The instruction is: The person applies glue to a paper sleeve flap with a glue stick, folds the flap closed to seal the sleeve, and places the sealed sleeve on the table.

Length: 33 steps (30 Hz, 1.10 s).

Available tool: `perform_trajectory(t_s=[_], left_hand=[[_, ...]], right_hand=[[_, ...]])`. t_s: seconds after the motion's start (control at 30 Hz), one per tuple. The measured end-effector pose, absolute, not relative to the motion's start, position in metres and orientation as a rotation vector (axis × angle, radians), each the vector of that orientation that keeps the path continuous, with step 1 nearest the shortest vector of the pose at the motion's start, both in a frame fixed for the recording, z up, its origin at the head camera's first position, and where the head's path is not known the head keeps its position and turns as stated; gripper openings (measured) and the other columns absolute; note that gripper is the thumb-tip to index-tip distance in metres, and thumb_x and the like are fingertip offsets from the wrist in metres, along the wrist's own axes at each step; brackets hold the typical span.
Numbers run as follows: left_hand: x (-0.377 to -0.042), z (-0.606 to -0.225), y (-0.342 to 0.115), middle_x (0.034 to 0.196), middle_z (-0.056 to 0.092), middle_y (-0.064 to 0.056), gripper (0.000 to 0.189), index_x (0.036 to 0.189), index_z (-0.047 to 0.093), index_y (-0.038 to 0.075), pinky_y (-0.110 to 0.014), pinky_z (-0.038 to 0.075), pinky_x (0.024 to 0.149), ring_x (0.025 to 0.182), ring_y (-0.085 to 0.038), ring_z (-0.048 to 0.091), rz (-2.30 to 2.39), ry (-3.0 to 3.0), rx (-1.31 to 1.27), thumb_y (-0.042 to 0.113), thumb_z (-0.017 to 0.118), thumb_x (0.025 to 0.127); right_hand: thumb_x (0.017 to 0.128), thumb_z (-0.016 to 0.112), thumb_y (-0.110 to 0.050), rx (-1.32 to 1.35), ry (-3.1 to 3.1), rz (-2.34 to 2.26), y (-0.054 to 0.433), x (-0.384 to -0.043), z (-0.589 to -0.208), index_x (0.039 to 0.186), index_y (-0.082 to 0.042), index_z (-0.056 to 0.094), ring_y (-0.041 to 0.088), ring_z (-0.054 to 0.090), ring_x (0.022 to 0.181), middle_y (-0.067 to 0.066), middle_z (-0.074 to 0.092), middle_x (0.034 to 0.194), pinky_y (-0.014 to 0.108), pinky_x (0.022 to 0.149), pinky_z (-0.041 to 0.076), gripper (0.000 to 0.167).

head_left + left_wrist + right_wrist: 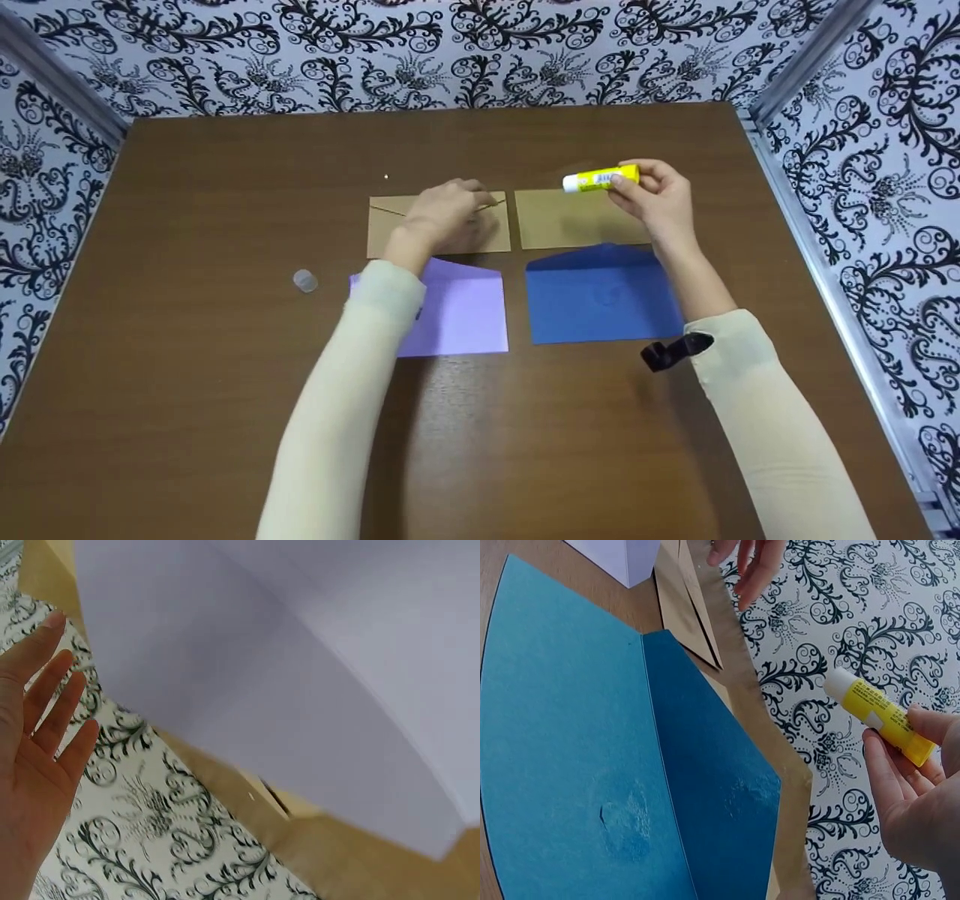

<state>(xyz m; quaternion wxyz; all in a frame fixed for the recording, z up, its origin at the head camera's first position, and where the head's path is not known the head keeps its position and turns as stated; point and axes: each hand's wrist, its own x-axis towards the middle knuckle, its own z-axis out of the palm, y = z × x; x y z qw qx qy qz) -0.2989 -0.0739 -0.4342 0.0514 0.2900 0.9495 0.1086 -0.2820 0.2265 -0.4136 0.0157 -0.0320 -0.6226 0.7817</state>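
My right hand [666, 204] grips a yellow glue stick [589, 180], uncapped, its white end pointing left, above a brown envelope [540, 214]. Over another brown envelope [386, 234], with its flap folded down, hovers my left hand [442, 214]. In the left wrist view its fingers [64, 701] are loosely extended and hold nothing. Nearer to me lie a purple envelope [465, 315], partly under the left forearm, and a blue envelope [600, 304] with its flap raised. Shiny smears show on the blue envelope [562, 727] in the right wrist view.
A small translucent cap [305, 281] lies on the brown table [187, 360], left of the envelopes. A tiny pale speck [386, 177] is near the back. Patterned panels [360, 60] stand along the back and both sides. A black strap [675, 351] hangs at the right cuff.
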Motion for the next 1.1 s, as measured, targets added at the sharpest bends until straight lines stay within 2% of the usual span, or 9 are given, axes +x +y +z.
perform_trajectory(t_s=[0.17,0.3,0.37,0.53,0.6,0.8,0.9,1.0,1.1], left_hand=[[-0.303,-0.439,-0.047,0.139,0.059,-0.001,0.039,0.132,0.065,0.02,-0.041,0.048,0.108,0.131,-0.025,0.054,0.306,2.851,0.913,0.01,0.058,0.095],[-0.306,-0.444,-0.025,0.141,0.059,0.0,0.039,0.133,0.065,0.02,-0.033,0.047,0.109,0.133,-0.021,0.053,0.321,2.821,0.896,0.007,0.058,0.098],[-0.307,-0.449,-0.014,0.139,0.061,0.0,0.035,0.13,0.067,0.02,-0.03,0.047,0.108,0.131,-0.021,0.055,0.348,2.821,0.914,0.01,0.06,0.097],[-0.305,-0.464,0.006,0.132,0.065,0.0,0.028,0.122,0.07,0.02,-0.034,0.053,0.1,0.121,-0.022,0.063,0.394,2.852,0.934,0.016,0.051,0.103],[-0.303,-0.469,0.011,0.134,0.063,0.0,0.029,0.123,0.069,0.021,-0.035,0.054,0.1,0.121,-0.022,0.063,0.377,2.86,0.916,0.019,0.048,0.105],[-0.303,-0.481,0.015,0.143,0.058,0.003,0.031,0.129,0.067,0.022,-0.036,0.051,0.105,0.127,-0.024,0.059,0.322,2.852,0.888,0.014,0.053,0.102],[-0.305,-0.484,0.015,0.144,0.058,0.004,0.031,0.127,0.068,0.021,-0.035,0.05,0.106,0.129,-0.024,0.058,0.332,2.836,0.886,0.013,0.055,0.101],[-0.306,-0.484,0.015,0.143,0.059,0.005,0.03,0.125,0.069,0.022,-0.034,0.049,0.107,0.13,-0.023,0.058,0.351,2.835,0.887,0.013,0.057,0.1],[-0.307,-0.484,0.015,0.142,0.06,0.005,0.028,0.123,0.07,0.022,-0.034,0.049,0.107,0.13,-0.022,0.058,0.371,2.83,0.886,0.014,0.057,0.1]], right_hand=[[0.086,0.072,0.004,-0.127,-1.948,2.422,0.231,-0.287,-0.415,0.11,0.006,0.061,0.009,0.072,0.08,-0.001,0.076,0.086,0.026,0.075,0.061,0.027],[0.085,0.073,0.003,-0.151,-1.986,2.393,0.235,-0.291,-0.417,0.113,0.01,0.059,0.009,0.073,0.079,-0.001,0.076,0.084,0.024,0.074,0.061,0.032],[0.085,0.074,0.003,-0.158,-2.017,2.364,0.237,-0.293,-0.418,0.11,0.006,0.061,0.009,0.073,0.08,-0.001,0.076,0.084,0.024,0.073,0.061,0.028],[0.083,0.077,0.001,-0.151,-2.105,2.297,0.239,-0.298,-0.424,0.107,0.003,0.064,0.007,0.072,0.079,-0.004,0.075,0.083,0.023,0.073,0.061,0.028],[0.082,0.078,0.0,-0.151,-2.142,2.272,0.24,-0.3,-0.425,0.108,0.004,0.064,0.007,0.072,0.078,-0.005,0.075,0.083,0.022,0.072,0.06,0.029],[0.085,0.074,0.002,-0.134,-2.256,2.206,0.244,-0.305,-0.431,0.099,-0.009,0.068,0.004,0.07,0.076,-0.008,0.074,0.081,0.02,0.071,0.06,0.02],[0.086,0.074,0.0,-0.115,-2.381,2.066,0.245,-0.308,-0.432,0.104,-0.007,0.067,0.001,0.069,0.077,-0.011,0.073,0.083,0.018,0.071,0.06,0.021],[0.087,0.075,-0.005,-0.088,-2.53,1.844,0.245,-0.311,-0.43,0.111,0.0,0.067,-0.003,0.067,0.079,0.001,0.076,0.096,0.014,0.07,0.058,0.026],[0.087,0.075,-0.007,-0.039,-2.66,1.596,0.245,-0.314,-0.429,0.117,0.005,0.065,0.0,0.068,0.085,0.018,0.073,0.114,0.008,0.071,0.055,0.034]])
